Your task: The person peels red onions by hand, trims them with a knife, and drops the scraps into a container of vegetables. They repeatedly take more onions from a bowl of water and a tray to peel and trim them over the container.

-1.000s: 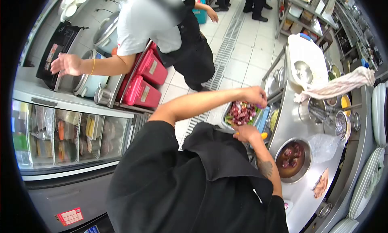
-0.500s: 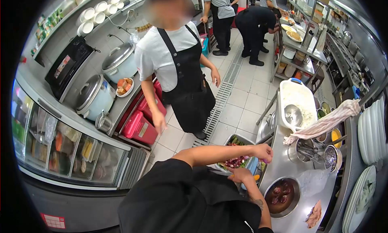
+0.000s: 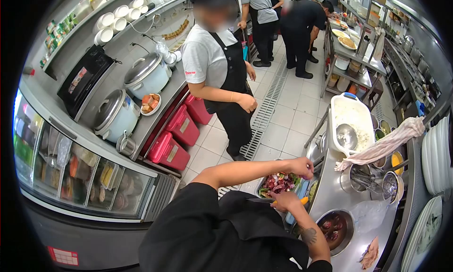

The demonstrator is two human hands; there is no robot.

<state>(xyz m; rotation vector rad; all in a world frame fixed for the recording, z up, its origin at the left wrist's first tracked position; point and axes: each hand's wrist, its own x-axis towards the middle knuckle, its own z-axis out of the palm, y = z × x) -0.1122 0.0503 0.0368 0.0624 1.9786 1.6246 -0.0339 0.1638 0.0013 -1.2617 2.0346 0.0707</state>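
Note:
My left hand [image 3: 300,168] is closed, fingertips pinched round a small purple-red piece [image 3: 309,172] that looks like red onion; most of it is hidden. Below it, my right hand [image 3: 286,201] grips a knife by its orange handle [image 3: 304,200], the dark blade pointing left over the near edge of a tub. That tub [image 3: 258,189] holds cut purple-red pieces and green leaves. To the right of my right forearm, a steel bowl [image 3: 351,221] contains dark liquid with several round red onions [image 3: 336,223].
A steel counter [image 3: 325,192] carries a white tray [image 3: 336,130], a twisted cloth [image 3: 377,147], a pot of utensils [image 3: 351,177], a plastic bag [image 3: 368,213] and a pink scrap [image 3: 369,253]. A co-worker [image 3: 222,78] stands ahead beside red bins [image 3: 169,151]; others work farther back.
The co-worker in front has turned and moved right, one forearm now across the body. My view has shifted slightly. The knife blade in my right hand shows more clearly over the tub.

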